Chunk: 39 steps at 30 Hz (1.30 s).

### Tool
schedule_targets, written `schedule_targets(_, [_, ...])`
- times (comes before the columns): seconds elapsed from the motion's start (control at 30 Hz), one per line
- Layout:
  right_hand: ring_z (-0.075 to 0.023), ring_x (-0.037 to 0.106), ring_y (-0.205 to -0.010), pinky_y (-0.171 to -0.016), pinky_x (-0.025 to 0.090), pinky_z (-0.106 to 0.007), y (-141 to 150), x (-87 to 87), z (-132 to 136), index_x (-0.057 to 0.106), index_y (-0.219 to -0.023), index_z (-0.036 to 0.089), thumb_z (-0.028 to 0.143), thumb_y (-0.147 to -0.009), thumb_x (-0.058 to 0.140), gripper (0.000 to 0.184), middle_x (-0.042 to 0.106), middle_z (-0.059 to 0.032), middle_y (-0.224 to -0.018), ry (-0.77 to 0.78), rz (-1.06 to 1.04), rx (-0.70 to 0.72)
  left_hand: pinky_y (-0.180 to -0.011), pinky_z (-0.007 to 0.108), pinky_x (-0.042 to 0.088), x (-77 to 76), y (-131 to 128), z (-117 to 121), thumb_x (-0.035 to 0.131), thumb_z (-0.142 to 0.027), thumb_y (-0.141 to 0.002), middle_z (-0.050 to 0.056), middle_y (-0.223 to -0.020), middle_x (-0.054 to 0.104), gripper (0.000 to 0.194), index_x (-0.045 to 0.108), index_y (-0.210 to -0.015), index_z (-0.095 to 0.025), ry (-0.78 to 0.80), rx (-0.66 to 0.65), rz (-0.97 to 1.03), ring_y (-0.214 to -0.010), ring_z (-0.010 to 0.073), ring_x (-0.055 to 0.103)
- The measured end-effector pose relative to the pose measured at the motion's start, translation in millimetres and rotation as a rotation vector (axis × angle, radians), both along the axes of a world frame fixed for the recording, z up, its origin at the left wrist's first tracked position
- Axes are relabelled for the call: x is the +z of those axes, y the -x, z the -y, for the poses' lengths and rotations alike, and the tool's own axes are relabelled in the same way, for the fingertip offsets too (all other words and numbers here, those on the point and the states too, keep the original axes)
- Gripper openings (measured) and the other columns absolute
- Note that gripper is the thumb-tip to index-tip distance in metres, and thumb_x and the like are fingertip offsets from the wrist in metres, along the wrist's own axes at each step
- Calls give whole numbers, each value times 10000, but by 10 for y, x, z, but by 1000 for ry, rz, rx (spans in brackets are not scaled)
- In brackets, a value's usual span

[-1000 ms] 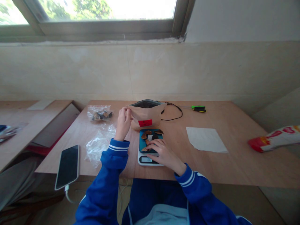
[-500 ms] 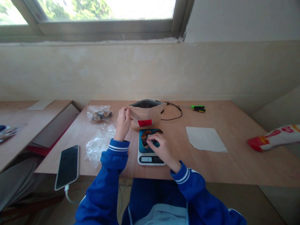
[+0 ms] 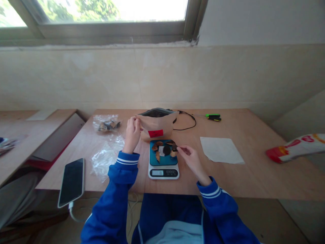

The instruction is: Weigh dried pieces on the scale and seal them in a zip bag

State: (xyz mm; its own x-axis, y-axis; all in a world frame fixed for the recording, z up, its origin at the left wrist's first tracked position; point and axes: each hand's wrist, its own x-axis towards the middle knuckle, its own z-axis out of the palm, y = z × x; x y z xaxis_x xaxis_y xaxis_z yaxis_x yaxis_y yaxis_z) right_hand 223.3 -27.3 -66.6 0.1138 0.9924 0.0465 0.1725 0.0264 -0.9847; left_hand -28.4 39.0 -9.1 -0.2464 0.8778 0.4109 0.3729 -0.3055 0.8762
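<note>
Left hand (image 3: 132, 134) pinches the open, unsealed pouch (image 3: 152, 124) at its rim, right hand (image 3: 191, 156) pinches one dark piece (image 3: 174, 148) at the scale (image 3: 146, 172), other pieces (image 3: 157, 155) already lying there!

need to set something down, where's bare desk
Bare: between the white paper sheet and the long red-and-white packet, and in front of that sheet. Crowded: around the blue-topped white scale, by the tan pouch, left hand and right hand.
</note>
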Motion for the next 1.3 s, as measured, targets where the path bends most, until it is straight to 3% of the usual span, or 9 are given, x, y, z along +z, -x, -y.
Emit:
schedule_targets(0.17, [-232,645,-717,-676,480,-343,-116,-145,45,704,-734,151,672,-597,708,539,726,-85,-738,165,12,22,-524,178,518,6,-11,6,413,-477,-944,41,-943,479,325,516,-968,-170,3,6,12,-755,108,580])
schedule_targets(0.33, [-217,617,-637,-638,484,-351,-60,-305,16,670,-678,160,678,-617,677,522,694,-75,-660,94,48,-39,-524,175,516,8,-13,7,410,-486,-943,41,-934,481,335,514,-969,-169,4,2,13,-761,110,581])
schedule_targets(0.53, [-216,630,-685,-685,512,-373,-9,-452,6,618,-777,183,651,-637,664,491,695,-79,-754,40,54,-96,-513,167,509,2,-5,7,416,-463,-944,36,-919,485,304,515,-958,-176,-3,-4,19,-727,100,580])
schedule_targets(0.77, [-218,616,-688,-685,509,-377,-81,-380,68,606,-786,186,626,-725,579,445,676,-77,-741,-7,84,-119,-529,179,517,11,-10,-26,401,-434,-956,43,-923,500,279,494,-958,-171,17,-7,2,-711,96,589])
schedule_targets(1.03, [-222,623,-662,-620,501,-353,-186,-297,217,610,-767,200,659,-707,595,463,690,-79,-737,42,70,-131,-481,177,482,-13,-32,-144,422,-558,-923,39,-919,521,380,468,-969,-184,28,-33,53,-666,93,602])
schedule_targets(1.3, [-243,619,-695,-658,497,-376,-259,-318,341,614,-775,190,691,-660,612,513,677,-91,-749,108,26,-178,-444,182,446,-41,-10,-186,415,-501,-945,70,-1009,546,335,470,-1002,-176,94,-34,75,-579,77,620])
